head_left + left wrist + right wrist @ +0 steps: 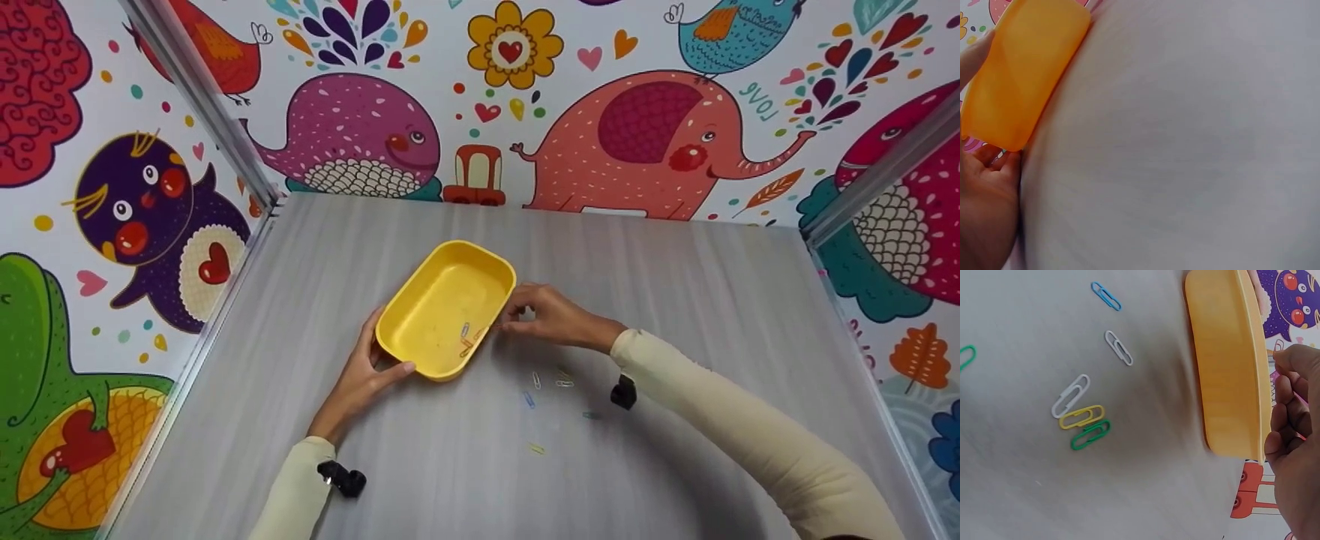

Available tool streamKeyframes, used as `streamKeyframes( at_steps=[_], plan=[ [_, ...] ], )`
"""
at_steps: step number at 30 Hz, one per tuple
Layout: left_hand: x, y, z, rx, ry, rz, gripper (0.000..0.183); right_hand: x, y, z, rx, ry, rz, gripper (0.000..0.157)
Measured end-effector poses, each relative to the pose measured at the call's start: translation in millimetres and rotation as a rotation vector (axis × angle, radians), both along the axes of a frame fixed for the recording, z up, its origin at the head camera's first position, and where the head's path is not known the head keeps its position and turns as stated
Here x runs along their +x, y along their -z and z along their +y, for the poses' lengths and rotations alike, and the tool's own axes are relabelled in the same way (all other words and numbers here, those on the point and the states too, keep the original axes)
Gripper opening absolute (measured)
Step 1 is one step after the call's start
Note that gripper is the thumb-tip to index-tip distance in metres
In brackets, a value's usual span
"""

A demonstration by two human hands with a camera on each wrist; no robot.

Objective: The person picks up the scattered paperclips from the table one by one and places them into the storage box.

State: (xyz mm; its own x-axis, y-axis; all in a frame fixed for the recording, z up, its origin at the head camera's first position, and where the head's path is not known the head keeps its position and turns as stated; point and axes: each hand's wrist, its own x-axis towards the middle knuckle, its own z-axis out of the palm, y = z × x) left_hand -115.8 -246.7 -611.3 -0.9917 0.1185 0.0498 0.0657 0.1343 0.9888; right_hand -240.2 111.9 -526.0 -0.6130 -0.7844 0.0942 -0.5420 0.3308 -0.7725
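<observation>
A yellow plastic tray point(420, 307) sits tilted slantwise on the table, with several paper clips point(466, 330) lying at its near right end. My left hand point(371, 379) grips the tray's near left corner, thumb along the near rim and fingers at the side. At the tray's right rim is my right hand point(551, 315). Its thumb and finger pinch a small reddish paper clip point(1279, 345), seen at the fingertips in the right wrist view. The left wrist view shows the tray's outer wall point(1027, 67) beside the left hand point(985, 191).
Loose paper clips lie on the grey table right of the tray: a blue one point(1106, 296), a white one point(1118, 348), a yellow one point(1082, 417) and a green one point(1090, 435) among them. Behind the table stands a patterned wall point(480, 112) with metal edge rails.
</observation>
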Motion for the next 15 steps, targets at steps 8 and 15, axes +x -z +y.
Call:
streamKeyframes(
  at_steps=[8,15],
  plan=[
    [-0.6,0.4,1.4,0.008,0.002,0.008,0.112,-6.2,-2.8,-11.9,0.066,-0.046,0.013,0.006],
    [0.0,-0.6,0.4,-0.001,-0.007,-0.001,0.112,-14.0,-11.1,-26.5,0.173,-0.087,-0.007,0.009]
  ],
)
